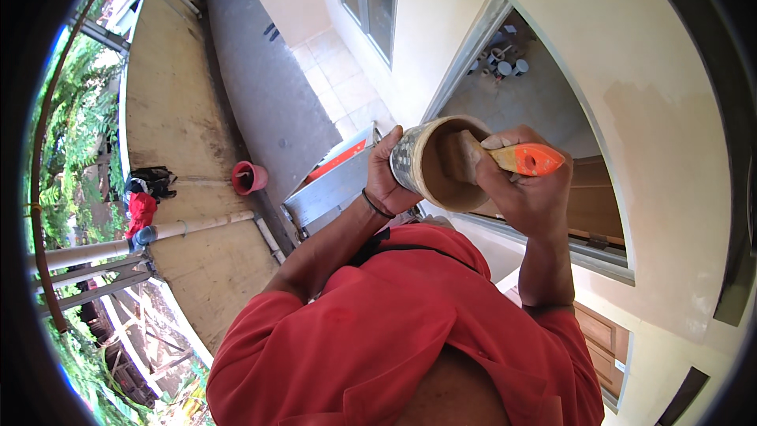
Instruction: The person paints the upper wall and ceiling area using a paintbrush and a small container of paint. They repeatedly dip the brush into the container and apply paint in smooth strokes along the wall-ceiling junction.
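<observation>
Red shirt (378, 331) filling the lower frame closest to the lens, both forearms rising from it toward a pale wall (670, 110); left hand (386, 177) wrapping around the side of a small patterned can (430, 162), gripping it with the open mouth tilting toward the camera; right hand (524, 189) clenching the orange handle of a paintbrush (520, 158), handle pointing right and slightly up, bristles dipping leftward into the can's brownish inside; brush's long axis running almost level across the can's mouth, hands just beside each other, right one holding the tool, left one steadying the container; behind them, showing a window frame (473, 55) set in the wall; far below to the left, lying a metal ladder or platform (335, 181), a red bucket (249, 177), a pale pipe (197, 226) and a dark bag with red cloth (146, 193) on a concrete floor; standing nothing between brush and can
</observation>
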A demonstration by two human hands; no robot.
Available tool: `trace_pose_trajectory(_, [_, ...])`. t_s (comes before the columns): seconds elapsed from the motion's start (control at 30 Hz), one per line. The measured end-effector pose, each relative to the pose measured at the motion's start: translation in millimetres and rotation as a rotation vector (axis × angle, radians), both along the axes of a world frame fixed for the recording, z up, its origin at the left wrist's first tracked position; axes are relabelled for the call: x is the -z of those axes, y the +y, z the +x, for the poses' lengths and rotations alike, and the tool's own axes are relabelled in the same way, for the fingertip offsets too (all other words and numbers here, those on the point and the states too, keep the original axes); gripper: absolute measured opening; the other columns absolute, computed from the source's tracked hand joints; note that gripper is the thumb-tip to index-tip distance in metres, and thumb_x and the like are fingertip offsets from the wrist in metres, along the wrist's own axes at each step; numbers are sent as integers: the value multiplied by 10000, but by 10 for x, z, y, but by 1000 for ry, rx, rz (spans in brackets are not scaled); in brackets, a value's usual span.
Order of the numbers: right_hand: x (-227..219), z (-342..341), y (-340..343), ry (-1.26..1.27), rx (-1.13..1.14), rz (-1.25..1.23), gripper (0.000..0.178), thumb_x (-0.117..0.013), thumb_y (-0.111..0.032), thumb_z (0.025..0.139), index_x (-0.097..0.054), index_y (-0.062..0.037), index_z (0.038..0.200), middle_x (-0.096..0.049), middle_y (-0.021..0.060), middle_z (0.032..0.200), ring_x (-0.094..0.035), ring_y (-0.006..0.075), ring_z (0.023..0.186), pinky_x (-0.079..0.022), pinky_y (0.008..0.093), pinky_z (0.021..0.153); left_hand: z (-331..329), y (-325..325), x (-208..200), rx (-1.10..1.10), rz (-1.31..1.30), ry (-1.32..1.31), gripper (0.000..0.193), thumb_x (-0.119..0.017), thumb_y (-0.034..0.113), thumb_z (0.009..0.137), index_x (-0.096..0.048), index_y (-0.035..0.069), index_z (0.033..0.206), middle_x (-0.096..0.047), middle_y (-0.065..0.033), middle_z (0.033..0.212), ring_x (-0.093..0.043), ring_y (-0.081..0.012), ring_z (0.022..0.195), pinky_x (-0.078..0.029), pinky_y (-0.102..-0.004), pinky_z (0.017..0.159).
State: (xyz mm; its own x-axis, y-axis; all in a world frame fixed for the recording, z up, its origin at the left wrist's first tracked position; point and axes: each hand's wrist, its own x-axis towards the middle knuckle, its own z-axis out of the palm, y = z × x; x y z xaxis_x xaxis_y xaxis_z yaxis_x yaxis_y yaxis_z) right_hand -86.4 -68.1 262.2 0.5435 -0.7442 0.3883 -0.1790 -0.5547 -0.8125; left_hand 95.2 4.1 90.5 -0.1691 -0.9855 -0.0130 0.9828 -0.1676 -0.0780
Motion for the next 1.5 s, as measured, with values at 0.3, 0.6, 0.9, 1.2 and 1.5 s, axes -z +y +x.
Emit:
trace_pose_trajectory(0.3, [-8, -145, 16, -163, 69, 188, 118, -819, -12, 901, -728, 21, 968, -723, 30, 769, -651, 62, 673, -538, 256, 599, 0, 15, 70, 36, -5, -20, 674, -558, 566, 1062, -601, 75, 1521, -607, -179, 1550, -556, -381, 1446, -392, -591, 1246])
trace_pose_trajectory(0.6, [66, -535, 64, -397, 218, 353, 165, -820, 16, 896, -729, 38, 1032, -745, 93, 847, -701, 115, 691, -587, 272, 618, -18, 15, 137, 43, -60, -1, 649, -497, 571, 1091, -607, 91, 1513, -609, -163, 1547, -563, -376, 1432, -423, -620, 1213])
trace_pose_trajectory(0.9, [200, -775, 153, -488, 23, 70, 193, -832, 17, 899, -728, 33, 1061, -758, 121, 907, -741, 183, 754, -585, 319, 638, -31, -37, 455, 34, 242, -223, 725, -535, 633, 1031, -547, 141, 1563, -549, -134, 1606, -497, -409, 1483, -388, -700, 1201])
trace_pose_trajectory(1.2, [93, -717, 249, -289, 4, -298, 207, -856, -44, 879, -708, -36, 1023, -719, 96, 864, -724, 245, 708, -545, 340, 605, -78, -37, 453, 36, 170, -192, 637, -460, 560, 1080, -610, 101, 1495, -613, -152, 1522, -569, -373, 1406, -447, -605, 1196])
trace_pose_trajectory(1.5, [100, -739, 259, -297, -20, -281, 189, -843, -50, 895, -717, -52, 1036, -718, 89, 878, -713, 228, 702, -532, 343, 598, -60, -46, 552, 34, 206, -193, 636, -467, 557, 1074, -613, 101, 1492, -613, -157, 1521, -568, -375, 1410, -445, -610, 1198])
